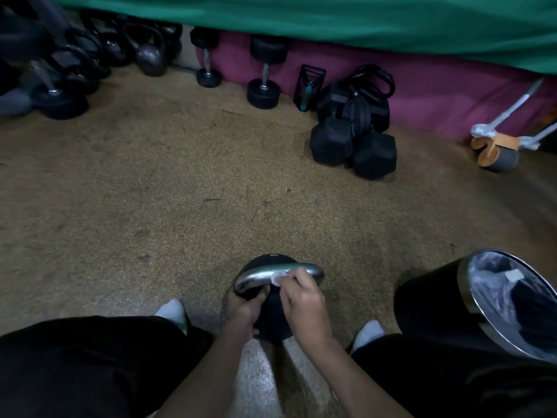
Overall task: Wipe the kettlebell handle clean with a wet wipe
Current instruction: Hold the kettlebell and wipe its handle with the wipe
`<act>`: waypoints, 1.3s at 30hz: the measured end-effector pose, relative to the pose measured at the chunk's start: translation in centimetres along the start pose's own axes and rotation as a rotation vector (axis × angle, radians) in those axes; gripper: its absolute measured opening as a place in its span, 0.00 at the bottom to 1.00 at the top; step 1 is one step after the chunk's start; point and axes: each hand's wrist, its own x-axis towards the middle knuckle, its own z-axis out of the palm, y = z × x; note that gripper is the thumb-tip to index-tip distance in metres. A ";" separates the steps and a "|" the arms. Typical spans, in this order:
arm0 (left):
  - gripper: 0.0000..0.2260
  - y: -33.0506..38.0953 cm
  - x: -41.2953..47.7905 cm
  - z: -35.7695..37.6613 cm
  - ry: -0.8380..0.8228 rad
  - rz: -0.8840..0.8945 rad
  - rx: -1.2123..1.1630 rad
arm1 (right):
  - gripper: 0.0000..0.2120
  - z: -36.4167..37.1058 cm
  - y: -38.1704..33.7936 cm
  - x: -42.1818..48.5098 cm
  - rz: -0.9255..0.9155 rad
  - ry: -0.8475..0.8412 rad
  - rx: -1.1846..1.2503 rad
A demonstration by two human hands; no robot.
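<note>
A black kettlebell (272,319) stands on the floor between my feet, its silver handle (259,275) arching across the top. My left hand (245,309) grips the kettlebell's body just under the handle's left end. With my right hand (301,300) I pinch a small white wet wipe (279,275) and press it against the middle of the handle. Most of the wipe is hidden under my fingers.
A black bin (482,306) lined with a clear bag stands at my right. Hex dumbbells (352,143), round dumbbells (263,76) and several kettlebells (147,52) line the far wall. An ab roller (497,149) lies at the right. The floor (168,188) is speckled brown.
</note>
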 end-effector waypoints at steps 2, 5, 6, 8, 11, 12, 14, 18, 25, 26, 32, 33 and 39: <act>0.27 0.1 -0.1 -0.1 0.003 -0.001 -0.009 | 0.12 -0.2 -0.2 0.3 0.015 0.041 0.021; 0.26 0.3 -0.6 -0.1 -0.006 0.007 -0.004 | 0.14 -0.5 -0.3 0.1 0.046 0.069 0.032; 0.26 0.4 -0.7 -0.1 -0.006 0.006 -0.003 | 0.12 -0.5 -0.2 0.0 0.039 0.053 0.019; 0.28 0.5 -0.8 -0.1 -0.007 -0.004 -0.004 | 0.08 -0.3 -0.3 0.0 0.003 -0.013 -0.028; 0.32 0.6 -0.9 -0.1 -0.004 -0.017 0.014 | 0.08 -0.4 -0.7 1.2 0.001 -0.086 -0.098; 0.32 0.6 -0.8 -0.2 -0.008 -0.022 0.012 | 0.09 -0.5 -0.7 1.6 0.010 -0.092 -0.113; 0.32 0.7 -1.0 -0.2 -0.011 -0.019 0.015 | 0.10 -0.8 -0.7 2.0 0.044 -0.101 -0.127; 0.32 0.8 -1.0 -0.2 -0.027 -0.018 0.019 | 0.13 -1.2 -0.8 2.0 0.069 -0.159 -0.149; 0.32 0.9 -1.1 -0.1 -0.015 0.011 0.012 | 0.13 -1.8 -1.2 4.7 0.065 -0.285 -0.152; 0.32 0.9 -1.1 -0.2 -0.013 0.011 0.009 | 0.14 -1.9 -1.0 4.9 0.084 -0.292 -0.148; 0.29 0.9 -1.4 -0.1 -0.026 0.003 0.009 | 0.17 -2.5 -1.4 5.6 0.066 -0.433 -0.116; 0.28 1.0 -1.5 -0.1 -0.029 0.001 0.001 | 0.17 -2.5 -1.5 6.2 0.071 -0.471 -0.116; 0.26 1.0 -1.7 -0.1 -0.047 0.006 -0.049 | 0.15 -3.6 -1.6 8.5 0.231 -0.609 -0.183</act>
